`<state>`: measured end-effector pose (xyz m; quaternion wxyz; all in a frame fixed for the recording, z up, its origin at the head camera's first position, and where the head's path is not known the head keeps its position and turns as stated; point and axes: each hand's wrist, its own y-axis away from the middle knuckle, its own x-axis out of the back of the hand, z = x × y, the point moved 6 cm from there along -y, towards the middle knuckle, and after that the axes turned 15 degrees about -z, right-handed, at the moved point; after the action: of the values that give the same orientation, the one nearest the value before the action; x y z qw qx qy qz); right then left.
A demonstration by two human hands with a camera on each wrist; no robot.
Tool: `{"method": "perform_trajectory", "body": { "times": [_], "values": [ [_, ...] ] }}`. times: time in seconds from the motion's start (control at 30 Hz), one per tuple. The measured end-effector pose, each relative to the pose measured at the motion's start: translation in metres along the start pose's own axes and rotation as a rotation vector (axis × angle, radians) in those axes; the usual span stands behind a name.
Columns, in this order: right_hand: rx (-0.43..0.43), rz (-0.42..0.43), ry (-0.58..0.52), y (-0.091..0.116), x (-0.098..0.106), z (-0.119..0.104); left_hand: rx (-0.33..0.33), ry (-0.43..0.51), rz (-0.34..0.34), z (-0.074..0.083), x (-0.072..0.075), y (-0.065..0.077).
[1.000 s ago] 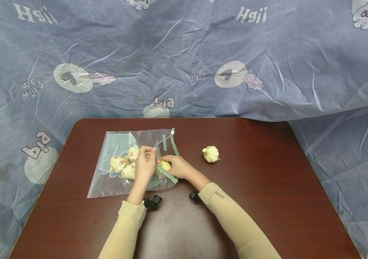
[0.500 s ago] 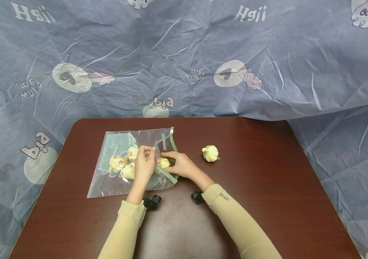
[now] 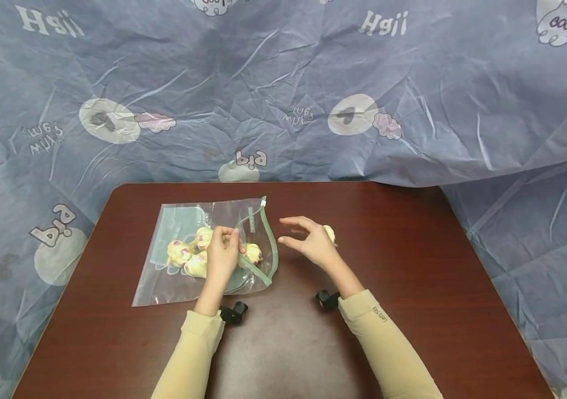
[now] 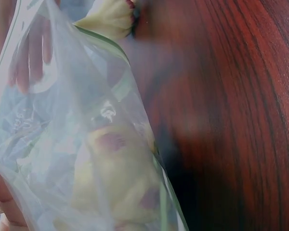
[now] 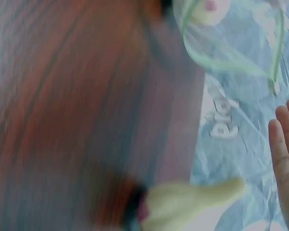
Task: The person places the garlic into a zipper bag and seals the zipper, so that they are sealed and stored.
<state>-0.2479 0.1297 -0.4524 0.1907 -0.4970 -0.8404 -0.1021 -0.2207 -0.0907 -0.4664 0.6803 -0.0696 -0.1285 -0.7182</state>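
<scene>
A clear zip bag (image 3: 151,288) with a green-edged mouth lies at the left of the table, several garlic bulbs (image 3: 180,253) inside it. My left hand (image 3: 222,252) pinches the upper layer of the bag near its mouth, lifting it. Just inside the opening rests one garlic bulb (image 3: 253,253). My right hand (image 3: 310,242) is off to the right of the bag, thumb and fingers spread with nothing between them. Behind that hand, partly hidden, sits a loose garlic bulb (image 3: 330,233); the right wrist view shows this bulb (image 5: 183,204) with its stem.
The dark red-brown table (image 3: 413,288) carries all of this. A blue printed cloth (image 3: 283,100) hangs behind the table's far edge and down both sides. Black wrist cameras (image 3: 233,312) sit under each forearm.
My right hand has let go of the garlic bulb at the bag's mouth and moved right, toward the loose bulb. My left hand keeps its pinch on the bag.
</scene>
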Motion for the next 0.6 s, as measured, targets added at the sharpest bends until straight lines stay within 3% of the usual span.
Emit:
{"method": "perform_trajectory", "body": {
  "times": [0.33,0.43,0.6],
  "values": [
    [0.018,0.156,-0.106,0.027,0.051,0.009,0.003,0.021,-0.006,-0.002,-0.001,-0.001],
    [-0.037,0.181,-0.118,0.036,0.06,0.003,0.005,0.019,-0.01,-0.003,-0.001,-0.001],
    [-0.1,0.228,-0.131,0.041,0.072,0.026,0.008,0.024,-0.012,-0.003,-0.001,-0.001]
  ]
}}
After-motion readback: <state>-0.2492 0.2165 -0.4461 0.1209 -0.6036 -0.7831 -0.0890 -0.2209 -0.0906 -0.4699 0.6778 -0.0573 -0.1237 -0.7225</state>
